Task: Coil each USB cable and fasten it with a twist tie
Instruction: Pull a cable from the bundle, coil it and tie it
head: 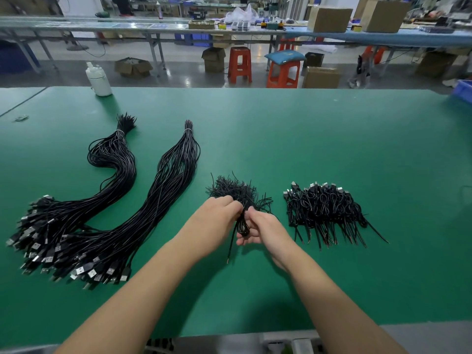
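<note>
A coiled black USB cable (242, 226) hangs between both hands above the green table (332, 139), one loose end trailing down to the mat. My left hand (217, 213) pinches the top of the coil. My right hand (258, 228) cups the coil from the right, fingers curled around it. Just behind the hands lies a heap of black twist ties (235, 190). Two long bundles of uncoiled USB cables (102, 221) stretch across the left side, plugs toward me. A pile of coiled, tied cables (324, 210) lies to the right.
A white plastic bottle (99, 79) stands at the table's far left edge. A blue bin (463, 92) sits at the far right corner. Beyond the table are orange stools, cardboard boxes and other workbenches.
</note>
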`<state>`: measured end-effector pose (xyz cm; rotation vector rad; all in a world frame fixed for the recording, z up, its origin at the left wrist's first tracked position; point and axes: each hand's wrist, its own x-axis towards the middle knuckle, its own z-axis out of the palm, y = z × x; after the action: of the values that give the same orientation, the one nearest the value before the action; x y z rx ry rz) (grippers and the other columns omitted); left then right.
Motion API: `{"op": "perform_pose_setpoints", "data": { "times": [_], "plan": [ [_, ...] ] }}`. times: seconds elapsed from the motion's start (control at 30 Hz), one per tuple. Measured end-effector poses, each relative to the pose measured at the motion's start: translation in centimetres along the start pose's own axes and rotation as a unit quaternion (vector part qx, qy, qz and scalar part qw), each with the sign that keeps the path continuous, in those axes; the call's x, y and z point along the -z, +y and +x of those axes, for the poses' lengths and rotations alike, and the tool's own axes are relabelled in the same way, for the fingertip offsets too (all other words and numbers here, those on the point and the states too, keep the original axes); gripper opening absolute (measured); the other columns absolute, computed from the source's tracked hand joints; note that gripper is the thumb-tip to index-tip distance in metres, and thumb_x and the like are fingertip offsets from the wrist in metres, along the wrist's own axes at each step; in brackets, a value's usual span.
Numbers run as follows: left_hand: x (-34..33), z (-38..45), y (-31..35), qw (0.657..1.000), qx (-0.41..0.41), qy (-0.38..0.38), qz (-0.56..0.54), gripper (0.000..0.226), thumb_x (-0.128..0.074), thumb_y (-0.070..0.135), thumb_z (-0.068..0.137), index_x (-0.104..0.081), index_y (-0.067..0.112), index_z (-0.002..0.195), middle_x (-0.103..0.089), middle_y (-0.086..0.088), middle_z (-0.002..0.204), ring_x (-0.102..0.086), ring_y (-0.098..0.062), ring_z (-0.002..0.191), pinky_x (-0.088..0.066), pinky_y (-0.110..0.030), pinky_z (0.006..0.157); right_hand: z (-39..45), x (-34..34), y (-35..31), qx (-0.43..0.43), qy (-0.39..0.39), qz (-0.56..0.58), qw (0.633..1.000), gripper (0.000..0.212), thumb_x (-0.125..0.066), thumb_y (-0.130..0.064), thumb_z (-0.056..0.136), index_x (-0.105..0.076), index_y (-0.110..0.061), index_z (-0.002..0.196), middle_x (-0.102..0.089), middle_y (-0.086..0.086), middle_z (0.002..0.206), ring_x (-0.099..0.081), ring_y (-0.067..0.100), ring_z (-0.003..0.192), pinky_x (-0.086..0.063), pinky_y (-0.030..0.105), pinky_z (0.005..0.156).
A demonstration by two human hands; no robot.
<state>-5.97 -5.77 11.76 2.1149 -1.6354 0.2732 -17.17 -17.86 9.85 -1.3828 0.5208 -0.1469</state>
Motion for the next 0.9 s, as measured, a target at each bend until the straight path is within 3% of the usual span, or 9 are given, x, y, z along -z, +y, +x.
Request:
{"op": "perform_pose_setpoints", "data": {
  "times": [0.07, 0.17, 0.3, 0.4, 0.53, 0.67, 0.77, 0.83, 0.9],
  "plan": [
    [0.0, -0.1, -0.5, 0.996, -0.063, 0.007, 0.061, 0.017, -0.067, -0.002, 0.080, -0.062, 0.014, 0.085, -0.054, 0.000, 0.077, -0.053, -0.023, 0.070, -0.042, -0.034, 0.064, -0.1, 0.1, 0.0, 0.006, -0.005, 0.003, 1.000, 0.040, -0.044, -0.041, 0.104, -0.067, -0.009, 0.096, -0.070, 0.011, 0.071, -0.068, 0.023, 0.063, -0.055, 0.027, 0.061],
    [0.0, -0.3, -0.6, 0.995, -0.076, 0.039, 0.052, 0.019, -0.069, -0.001, 0.081, -0.067, 0.015, 0.091, -0.057, 0.001, 0.082, -0.052, -0.019, 0.074, -0.043, -0.034, 0.067, -0.3, 0.5, 0.2, 0.026, -0.021, 0.027, 0.999, 0.029, -0.052, -0.031, 0.102, -0.070, -0.011, 0.093, -0.068, 0.010, 0.072, -0.067, 0.021, 0.065, -0.056, 0.027, 0.064],
    [0.2, -0.4, 0.1, 0.987, 0.028, 0.115, -0.107, 0.008, -0.072, 0.016, 0.088, -0.064, 0.017, 0.091, -0.054, 0.007, 0.090, -0.050, -0.010, 0.079, -0.040, -0.021, 0.074, -0.5, 0.9, -0.2, 0.032, -0.059, 0.091, 0.994, 0.025, -0.058, -0.028, 0.095, -0.070, -0.007, 0.091, -0.070, 0.011, 0.079, -0.069, 0.023, 0.073, -0.056, 0.031, 0.073],
    [0.4, -0.1, -0.1, 0.964, 0.124, 0.128, -0.197, 0.031, -0.082, 0.027, 0.078, -0.056, 0.018, 0.092, -0.050, 0.008, 0.091, -0.049, -0.005, 0.080, -0.037, -0.013, 0.074, -0.5, 1.4, -0.6, 0.026, -0.092, 0.128, 0.987, 0.022, -0.063, -0.028, 0.089, -0.075, -0.010, 0.086, -0.070, 0.013, 0.080, -0.070, 0.025, 0.074, -0.058, 0.032, 0.074],
    [0.2, -0.1, -0.5, 0.971, 0.136, 0.092, -0.174, 0.039, -0.084, 0.036, 0.073, -0.058, 0.017, 0.094, -0.051, 0.003, 0.099, -0.052, -0.011, 0.085, -0.041, -0.023, 0.080, -0.4, 2.5, -0.8, -0.002, -0.095, 0.096, 0.991, 0.016, -0.067, -0.023, 0.088, -0.076, -0.009, 0.088, -0.074, 0.019, 0.089, -0.074, 0.029, 0.082, -0.060, 0.032, 0.074],
    [-2.2, -0.5, -1.0, 0.986, 0.126, 0.066, -0.081, 0.039, -0.076, 0.042, 0.081, -0.064, 0.014, 0.105, -0.054, -0.002, 0.111, -0.056, -0.022, 0.086, -0.044, -0.036, 0.084, -0.4, 3.6, -1.0, -0.024, -0.046, -0.026, 0.998, 0.016, -0.068, -0.017, 0.093, -0.071, -0.002, 0.098, -0.075, 0.020, 0.096, -0.075, 0.028, 0.089, -0.062, 0.031, 0.069],
    [-4.7, -1.5, -2.6, 0.976, 0.203, 0.055, -0.057, 0.029, -0.062, 0.038, 0.094, -0.064, 0.014, 0.110, -0.053, -0.003, 0.116, -0.057, -0.026, 0.090, -0.044, -0.037, 0.088, -0.4, 5.1, -2.4, -0.025, 0.048, -0.105, 0.993, 0.030, -0.076, -0.026, 0.086, -0.072, -0.010, 0.110, -0.073, 0.007, 0.105, -0.075, 0.019, 0.080, -0.061, 0.029, 0.064],
    [-6.1, -2.5, -3.9, 0.967, 0.252, 0.038, -0.005, 0.024, -0.057, 0.032, 0.097, -0.065, 0.013, 0.108, -0.055, -0.007, 0.116, -0.057, -0.030, 0.093, -0.044, -0.039, 0.086, -0.5, 6.9, -3.8, -0.020, 0.130, -0.217, 0.967, 0.022, -0.075, -0.037, 0.084, -0.073, -0.027, 0.104, -0.070, -0.008, 0.103, -0.074, 0.014, 0.071, -0.061, 0.030, 0.071],
    [-7.3, -3.9, -5.2, 0.963, 0.264, 0.020, 0.051, 0.019, -0.058, 0.026, 0.095, -0.067, 0.011, 0.102, -0.058, -0.011, 0.112, -0.057, -0.031, 0.096, -0.043, -0.041, 0.083, -0.2, 9.1, -5.0, -0.017, 0.204, -0.301, 0.931, 0.021, -0.072, -0.042, 0.087, -0.075, -0.027, 0.101, -0.073, -0.005, 0.094, -0.073, 0.019, 0.074, -0.060, 0.039, 0.080]
  ]
}}
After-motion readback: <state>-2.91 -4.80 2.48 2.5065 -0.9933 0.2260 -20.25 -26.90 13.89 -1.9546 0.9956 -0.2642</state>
